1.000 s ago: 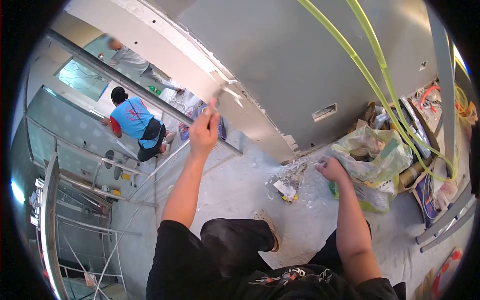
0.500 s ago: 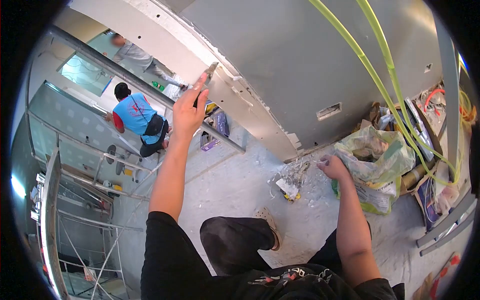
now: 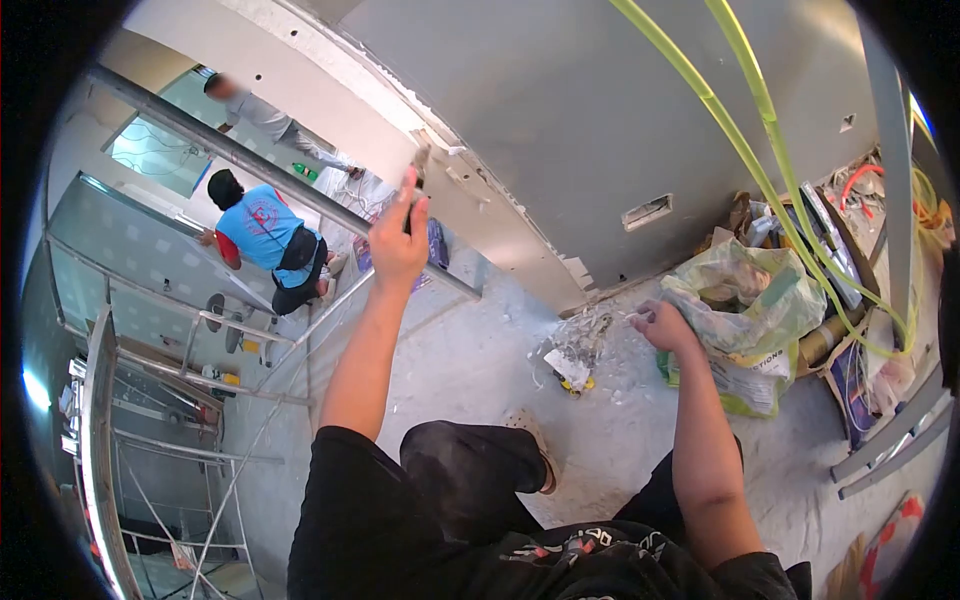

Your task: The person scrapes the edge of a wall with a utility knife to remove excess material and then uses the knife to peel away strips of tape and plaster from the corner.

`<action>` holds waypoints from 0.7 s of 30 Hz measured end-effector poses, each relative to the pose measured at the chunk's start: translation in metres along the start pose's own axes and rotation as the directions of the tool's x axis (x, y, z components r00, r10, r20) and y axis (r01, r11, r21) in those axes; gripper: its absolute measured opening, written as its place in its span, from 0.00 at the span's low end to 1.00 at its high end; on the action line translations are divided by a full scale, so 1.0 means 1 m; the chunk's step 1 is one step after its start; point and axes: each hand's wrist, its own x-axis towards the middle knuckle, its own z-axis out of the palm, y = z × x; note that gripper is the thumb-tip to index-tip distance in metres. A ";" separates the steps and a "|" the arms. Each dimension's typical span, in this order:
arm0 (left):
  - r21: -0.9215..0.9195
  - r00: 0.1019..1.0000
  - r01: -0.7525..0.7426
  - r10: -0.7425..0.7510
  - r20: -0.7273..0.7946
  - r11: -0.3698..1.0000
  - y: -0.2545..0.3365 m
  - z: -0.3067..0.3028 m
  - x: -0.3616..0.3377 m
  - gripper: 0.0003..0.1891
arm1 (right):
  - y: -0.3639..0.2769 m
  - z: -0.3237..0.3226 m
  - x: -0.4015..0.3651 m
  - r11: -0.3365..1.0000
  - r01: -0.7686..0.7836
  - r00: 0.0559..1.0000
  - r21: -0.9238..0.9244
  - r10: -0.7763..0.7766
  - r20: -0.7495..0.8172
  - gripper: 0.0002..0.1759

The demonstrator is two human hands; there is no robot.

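My left hand (image 3: 398,250) grips one scraper (image 3: 421,160) (its blade blurs) at the edge of the wall (image 3: 560,130), long axis pointing away from me; my right hand (image 3: 664,326), fingers half curled, hangs before the wall, and I can't tell if it holds anything. One bag (image 3: 745,310) near the wall reads "TIONS"; two lengths of green hose (image 3: 690,73) cross before it

The left forearm (image 3: 362,375) stretches forward, and the left hand (image 3: 398,245) is closed in a grip, its index finger (image 3: 408,188) extended. The right forearm (image 3: 697,425) reaches out as well (both are bare), the right hand (image 3: 664,325) turned inward, fingers (image 3: 641,319) loosely curled.
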 end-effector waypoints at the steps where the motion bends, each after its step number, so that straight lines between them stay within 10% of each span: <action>1: 0.077 0.931 0.238 -0.250 0.264 0.968 0.002 -0.003 -0.011 0.21 | 0.000 -0.001 -0.002 1.000 -0.018 1.000 0.014 0.018 0.001 0.26; 4: 0.047 0.888 -0.030 0.005 0.459 0.998 -0.046 0.043 -0.078 0.21 | 0.005 -0.004 -0.003 1.000 0.000 1.000 0.017 0.000 -0.003 0.26; 6: -0.126 0.976 -0.189 0.201 0.088 0.974 -0.047 0.048 -0.091 0.20 | 0.002 -0.009 -0.002 1.000 0.017 0.999 0.008 -0.017 -0.038 0.27; 13: -0.098 0.982 -0.130 0.115 -0.149 0.987 -0.006 -0.031 -0.006 0.19 | -0.015 0.000 -0.006 1.000 -0.013 1.000 -0.008 0.013 0.020 0.27; 21: -0.041 0.965 -0.253 0.248 -0.086 0.967 -0.001 -0.047 0.042 0.19 | -0.013 0.002 -0.005 0.999 0.035 0.999 -0.015 -0.036 -0.014 0.26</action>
